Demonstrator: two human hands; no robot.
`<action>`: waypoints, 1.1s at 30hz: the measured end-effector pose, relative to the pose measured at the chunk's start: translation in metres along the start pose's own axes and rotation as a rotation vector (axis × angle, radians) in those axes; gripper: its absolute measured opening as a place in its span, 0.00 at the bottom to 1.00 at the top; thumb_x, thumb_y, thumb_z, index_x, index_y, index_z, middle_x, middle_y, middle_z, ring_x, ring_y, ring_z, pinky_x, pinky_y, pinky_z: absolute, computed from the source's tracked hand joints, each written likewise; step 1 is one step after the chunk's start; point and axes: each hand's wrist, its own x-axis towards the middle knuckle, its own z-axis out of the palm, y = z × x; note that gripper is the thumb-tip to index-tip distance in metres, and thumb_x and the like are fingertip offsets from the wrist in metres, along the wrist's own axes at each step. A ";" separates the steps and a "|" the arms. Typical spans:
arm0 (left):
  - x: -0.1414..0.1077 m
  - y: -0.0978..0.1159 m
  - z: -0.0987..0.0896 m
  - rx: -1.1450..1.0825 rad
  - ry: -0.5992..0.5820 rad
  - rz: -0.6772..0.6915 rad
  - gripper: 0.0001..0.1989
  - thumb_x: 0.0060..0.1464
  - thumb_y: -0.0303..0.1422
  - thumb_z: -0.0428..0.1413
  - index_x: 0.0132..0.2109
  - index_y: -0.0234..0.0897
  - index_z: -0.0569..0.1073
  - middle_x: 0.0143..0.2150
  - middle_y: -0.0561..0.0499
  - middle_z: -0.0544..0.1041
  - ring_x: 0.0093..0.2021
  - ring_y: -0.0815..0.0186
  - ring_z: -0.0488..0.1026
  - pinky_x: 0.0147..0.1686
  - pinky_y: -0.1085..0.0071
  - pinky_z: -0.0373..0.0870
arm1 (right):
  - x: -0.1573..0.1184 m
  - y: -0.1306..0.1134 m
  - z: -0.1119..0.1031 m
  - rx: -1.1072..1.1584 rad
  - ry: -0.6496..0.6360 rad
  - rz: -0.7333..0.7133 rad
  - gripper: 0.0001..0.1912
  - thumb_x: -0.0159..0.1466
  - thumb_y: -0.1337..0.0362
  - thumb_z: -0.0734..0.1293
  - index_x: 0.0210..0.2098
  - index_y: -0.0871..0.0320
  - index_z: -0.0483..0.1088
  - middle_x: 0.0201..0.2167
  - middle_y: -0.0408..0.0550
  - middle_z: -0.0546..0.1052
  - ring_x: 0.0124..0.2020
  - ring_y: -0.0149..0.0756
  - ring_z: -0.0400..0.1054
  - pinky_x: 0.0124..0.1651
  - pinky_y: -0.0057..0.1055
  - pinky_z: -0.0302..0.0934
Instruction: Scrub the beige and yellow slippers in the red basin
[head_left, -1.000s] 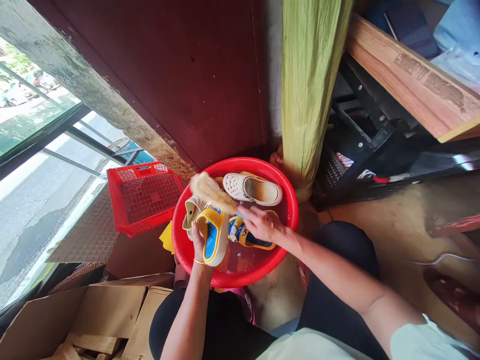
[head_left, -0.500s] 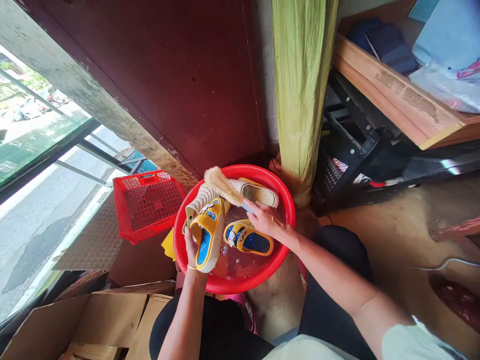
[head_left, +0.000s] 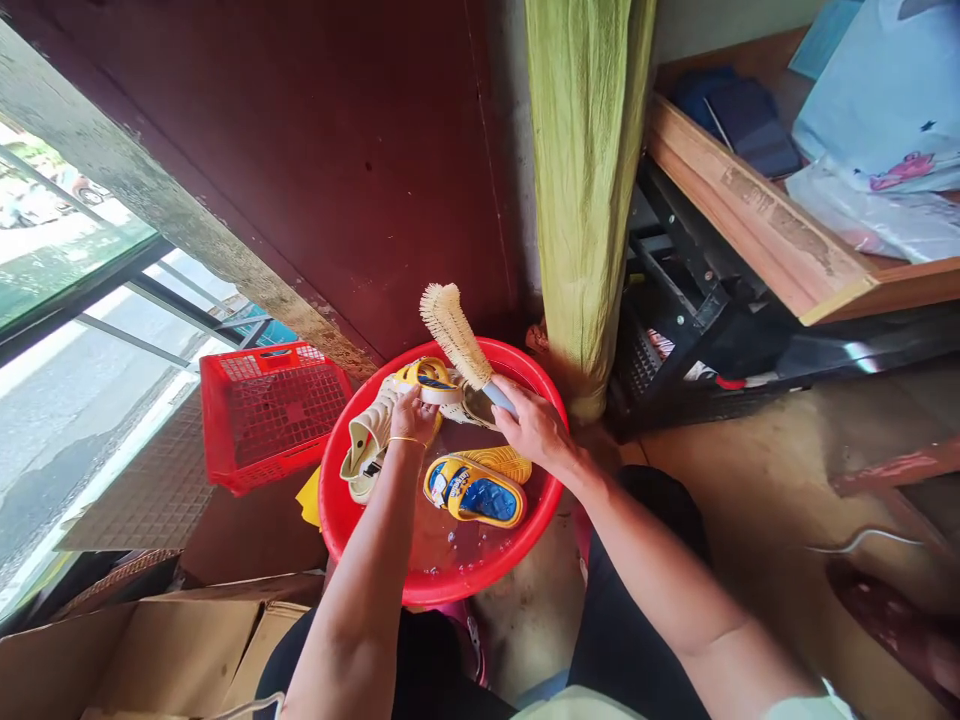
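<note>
A round red basin [head_left: 442,592] holds water and several pieces of footwear. My left hand [head_left: 414,415] is closed on the heel end of a yellow-and-blue slide sandal [head_left: 431,380], raised over the far part of the basin. My right hand [head_left: 532,425] grips the grey-blue handle of a scrub brush [head_left: 459,335] with pale bristles, which points up and away just right of that sandal. In the water lies a second yellow sandal [head_left: 480,490] with a blue insole. Cream shoes [head_left: 367,430] rest at the basin's left and back, partly hidden by my hands.
Left of the basin stands a red plastic crate [head_left: 277,415]. An open cardboard box [head_left: 187,640] is at the lower left. Behind are a dark red panel [head_left: 337,170] and a green curtain [head_left: 577,200]. A wooden tray-like shelf [head_left: 757,210] juts in at the right.
My left hand has moved the sandal up and away and tilted it, so its sole edge now shows. The brush has swung more upright in my right hand. The whole view has shifted slightly.
</note>
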 end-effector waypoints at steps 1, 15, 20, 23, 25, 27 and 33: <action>0.001 -0.003 -0.001 0.024 0.027 -0.019 0.15 0.59 0.33 0.58 0.53 0.37 0.74 0.39 0.47 0.81 0.38 0.67 0.80 0.43 0.71 0.76 | 0.000 0.001 -0.001 -0.010 -0.012 0.007 0.28 0.71 0.65 0.60 0.69 0.57 0.62 0.59 0.54 0.77 0.59 0.44 0.71 0.63 0.42 0.65; -0.111 -0.027 -0.085 0.982 -0.102 0.110 0.37 0.49 0.55 0.63 0.58 0.34 0.71 0.46 0.39 0.81 0.45 0.52 0.81 0.41 0.59 0.77 | -0.011 -0.006 0.022 -0.397 -0.579 0.169 0.24 0.72 0.66 0.56 0.65 0.59 0.64 0.50 0.58 0.81 0.49 0.44 0.77 0.49 0.33 0.67; -0.139 -0.067 -0.109 1.472 -0.176 0.239 0.49 0.48 0.56 0.64 0.69 0.33 0.60 0.70 0.28 0.63 0.70 0.41 0.62 0.64 0.47 0.63 | -0.017 -0.007 0.042 -0.433 -0.595 0.177 0.25 0.71 0.67 0.56 0.67 0.59 0.61 0.51 0.59 0.81 0.50 0.46 0.77 0.50 0.35 0.67; -0.137 -0.087 -0.106 1.483 -0.295 0.223 0.53 0.48 0.54 0.65 0.72 0.33 0.54 0.73 0.26 0.56 0.72 0.40 0.57 0.65 0.46 0.62 | -0.021 -0.011 0.052 -0.474 -0.623 0.188 0.26 0.72 0.67 0.55 0.68 0.61 0.59 0.49 0.61 0.81 0.49 0.48 0.77 0.49 0.38 0.68; -0.132 -0.093 -0.102 1.485 -0.311 0.247 0.50 0.49 0.47 0.66 0.71 0.30 0.55 0.73 0.25 0.56 0.73 0.40 0.55 0.66 0.47 0.63 | -0.022 -0.013 0.056 -0.490 -0.636 0.185 0.26 0.72 0.67 0.54 0.68 0.63 0.59 0.49 0.62 0.81 0.49 0.49 0.77 0.49 0.39 0.68; -0.127 -0.091 -0.101 1.478 -0.311 0.317 0.43 0.50 0.36 0.64 0.70 0.30 0.58 0.72 0.28 0.58 0.73 0.44 0.56 0.67 0.50 0.63 | -0.023 -0.012 0.057 -0.495 -0.638 0.181 0.26 0.72 0.66 0.54 0.68 0.63 0.59 0.49 0.62 0.81 0.49 0.49 0.77 0.49 0.39 0.68; -0.114 -0.063 -0.110 1.455 -0.042 0.461 0.36 0.52 0.26 0.57 0.68 0.42 0.61 0.70 0.39 0.64 0.71 0.51 0.60 0.66 0.52 0.65 | -0.020 -0.006 0.053 -0.471 -0.589 0.205 0.28 0.71 0.64 0.56 0.70 0.58 0.59 0.48 0.56 0.82 0.47 0.45 0.77 0.49 0.36 0.68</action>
